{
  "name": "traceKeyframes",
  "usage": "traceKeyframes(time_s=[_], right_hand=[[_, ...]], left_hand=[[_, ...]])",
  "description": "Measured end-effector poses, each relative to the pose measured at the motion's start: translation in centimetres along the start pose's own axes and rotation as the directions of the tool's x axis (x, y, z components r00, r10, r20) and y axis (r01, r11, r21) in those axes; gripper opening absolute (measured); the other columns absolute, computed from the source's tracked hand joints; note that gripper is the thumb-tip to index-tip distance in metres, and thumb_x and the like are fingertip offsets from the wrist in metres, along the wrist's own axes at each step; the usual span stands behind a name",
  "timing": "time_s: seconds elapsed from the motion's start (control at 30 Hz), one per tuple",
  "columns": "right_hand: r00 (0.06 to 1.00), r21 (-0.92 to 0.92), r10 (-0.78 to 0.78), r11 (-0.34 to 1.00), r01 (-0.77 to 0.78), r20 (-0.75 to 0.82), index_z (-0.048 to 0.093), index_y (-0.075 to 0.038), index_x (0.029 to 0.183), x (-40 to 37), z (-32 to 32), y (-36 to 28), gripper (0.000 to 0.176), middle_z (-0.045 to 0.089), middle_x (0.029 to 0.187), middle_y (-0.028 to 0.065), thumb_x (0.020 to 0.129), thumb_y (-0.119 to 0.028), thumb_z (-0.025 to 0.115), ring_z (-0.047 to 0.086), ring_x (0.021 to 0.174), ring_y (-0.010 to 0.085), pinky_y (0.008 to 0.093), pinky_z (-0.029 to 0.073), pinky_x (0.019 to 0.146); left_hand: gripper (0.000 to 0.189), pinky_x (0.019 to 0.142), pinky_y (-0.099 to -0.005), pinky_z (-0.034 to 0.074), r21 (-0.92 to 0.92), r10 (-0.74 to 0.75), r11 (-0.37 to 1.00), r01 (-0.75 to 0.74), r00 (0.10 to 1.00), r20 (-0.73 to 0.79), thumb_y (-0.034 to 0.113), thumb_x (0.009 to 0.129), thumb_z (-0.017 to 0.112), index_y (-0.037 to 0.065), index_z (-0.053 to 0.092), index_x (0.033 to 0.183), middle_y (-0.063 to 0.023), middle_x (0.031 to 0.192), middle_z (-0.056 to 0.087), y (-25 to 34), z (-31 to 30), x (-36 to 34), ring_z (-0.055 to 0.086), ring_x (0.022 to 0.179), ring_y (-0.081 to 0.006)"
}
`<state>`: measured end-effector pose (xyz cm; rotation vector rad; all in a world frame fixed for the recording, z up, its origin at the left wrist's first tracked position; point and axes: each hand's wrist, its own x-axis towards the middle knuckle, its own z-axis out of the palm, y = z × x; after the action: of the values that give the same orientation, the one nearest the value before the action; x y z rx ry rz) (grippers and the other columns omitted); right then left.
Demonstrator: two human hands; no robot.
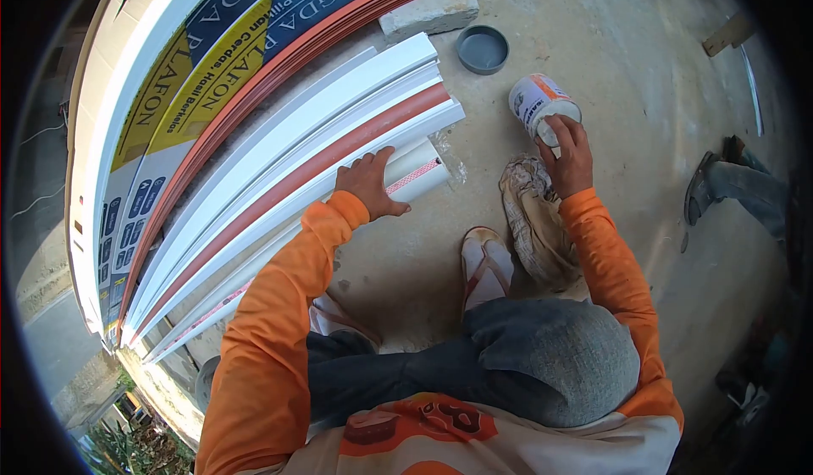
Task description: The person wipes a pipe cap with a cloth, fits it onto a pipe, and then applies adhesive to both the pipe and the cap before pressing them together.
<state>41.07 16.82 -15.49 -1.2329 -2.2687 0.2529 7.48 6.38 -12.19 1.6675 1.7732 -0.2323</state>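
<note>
My left hand (373, 185) spans a white plastic pipe (415, 174) with a red-and-white patterned strip along it, thumb on the near side and fingers across the far side. Ahead and to the right, my right hand (569, 160) has its curled fingers at the pale near end of a can (533, 98) with a white and orange label. The can leans on its side on the floor. Just below that hand lies a crumpled, stained cloth (529, 212). Beyond the can sits a round grey dish (483, 49).
Long white panels with a reddish-brown stripe (398, 107) lie left of me, beside printed cartons (246, 60). A pale block (430, 13) is under the cartons' far end. At right, another person's leg (745, 189) rests on the concrete floor (627, 60). A piece of wood (728, 35) lies farther off.
</note>
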Motion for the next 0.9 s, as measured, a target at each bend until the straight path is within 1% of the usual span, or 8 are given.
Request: traceKeyframes(time_s=[0.13, 0.2, 0.37, 0.47, 0.53, 0.73, 0.8, 0.9], right_hand=[[0.968, 0.029, 0.242, 0.97, -0.24, -0.071, 0.057, -0.013, 0.117, 1.6, -0.8, -0.3, 0.045, 0.056, 0.111, 0.015, 0.075, -0.012, 0.073, 0.058, 0.099, 0.0346, 0.0409, 0.05, 0.084], [0.958, 0.011, 0.286, 0.958, -0.286, 0.0, 0.057, -0.012, 0.118, 3.5, -0.6, -0.2, 0.045, 0.056, 0.112, 0.0163, 0.076, -0.013, 0.073, 0.058, 0.099, 0.0352, 0.0409, 0.05, 0.084], [0.899, -0.096, 0.399, 0.917, -0.388, 0.181, 0.059, -0.011, 0.118, 8.5, 0.2, 0.6, 0.047, 0.056, 0.113, 0.0197, 0.074, -0.021, 0.073, 0.061, 0.095, 0.0374, 0.0414, 0.051, 0.084], [0.906, -0.058, 0.379, 0.925, -0.374, 0.19, 0.061, -0.009, 0.115, 10.2, -0.5, 1.6, 0.046, 0.059, 0.107, 0.0194, 0.073, -0.024, 0.073, 0.062, 0.094, 0.0379, 0.0419, 0.051, 0.083], [0.911, -0.045, 0.379, 0.925, -0.377, 0.162, 0.062, -0.008, 0.114, 11.3, -1.7, 1.5, 0.046, 0.061, 0.103, 0.0196, 0.073, -0.026, 0.074, 0.062, 0.093, 0.0377, 0.0416, 0.051, 0.082], [0.9, 0.201, 0.434, 0.878, -0.435, 0.052, 0.061, -0.002, 0.111, 11.7, -5.5, 2.3, 0.047, 0.066, 0.089, 0.0173, 0.076, -0.03, 0.076, 0.065, 0.081, 0.0297, 0.0362, 0.053, 0.072], [0.76, 0.547, 0.604, 0.563, -0.62, 0.24, 0.061, 0.001, 0.109, 11.1, -6.8, 2.1, 0.044, 0.065, 0.086, 0.0109, 0.079, -0.028, 0.075, 0.063, 0.074, 0.0185, 0.0294, 0.051, 0.063], [0.704, 0.68, 0.645, 0.375, -0.63, 0.297, 0.06, 0.0, 0.108, 9.1, -7.2, 2.4, 0.038, 0.062, 0.087, 0.0045, 0.084, -0.026, 0.072, 0.059, 0.068, 0.0104, 0.0238, 0.049, 0.058]], left_hand=[[0.105, 0.093, -0.0488, 0.034, 0.199, -0.036, 0.978, 0.066, 0.988, -0.15, 0.046, 0.054, 0.083, 0.011, 0.034, 0.14, -0.014, 0.118, 0.052, 2.2, 3.0, -2.0, 0.052, 0.108, -0.0305], [0.103, 0.094, -0.0475, 0.031, 0.307, 0.076, 0.949, 0.074, 0.889, -0.452, 0.045, 0.055, 0.083, 0.012, 0.035, 0.139, -0.0091, 0.116, 0.048, 2.3, 5.8, -2.5, 0.049, 0.107, -0.0255], [0.1, 0.099, -0.0506, 0.029, 0.286, 0.08, 0.956, 0.066, 0.879, -0.47, 0.041, 0.057, 0.083, 0.012, 0.034, 0.139, -0.0111, 0.125, 0.044, 2.5, 6.3, -3.0, 0.044, 0.118, -0.0274], [0.096, 0.105, -0.0567, 0.024, 0.258, 0.189, 0.964, -0.066, 0.85, -0.492, 0.038, 0.059, 0.083, 0.012, 0.035, 0.138, -0.0146, 0.135, 0.039, 1.9, 6.6, -4.3, 0.036, 0.13, -0.0317], [0.085, 0.109, -0.0619, 0.016, 0.342, 0.415, 0.904, -0.257, 0.722, -0.553, 0.036, 0.06, 0.082, 0.011, 0.041, 0.13, -0.0175, 0.144, 0.031, 0.8, 7.5, -5.5, 0.027, 0.137, -0.0353], [0.066, 0.11, -0.0656, 0.012, 0.4, 0.362, 0.903, -0.158, 0.783, -0.507, 0.032, 0.06, 0.082, 0.009, 0.049, 0.114, -0.0191, 0.147, 0.028, -2.6, 10.1, -7.3, 0.022, 0.139, -0.036], [0.068, 0.11, -0.0631, 0.014, 0.388, 0.348, 0.91, -0.145, 0.776, -0.526, 0.031, 0.061, 0.081, 0.009, 0.047, 0.116, -0.0182, 0.146, 0.03, -3.1, 10.0, -6.5, 0.026, 0.138, -0.035], [0.085, 0.11, -0.0545, 0.021, 0.365, 0.287, 0.929, -0.063, 0.744, -0.603, 0.032, 0.061, 0.082, 0.008, 0.039, 0.129, -0.0139, 0.143, 0.036, -3.6, 9.3, -5.0, 0.037, 0.129, -0.031]])
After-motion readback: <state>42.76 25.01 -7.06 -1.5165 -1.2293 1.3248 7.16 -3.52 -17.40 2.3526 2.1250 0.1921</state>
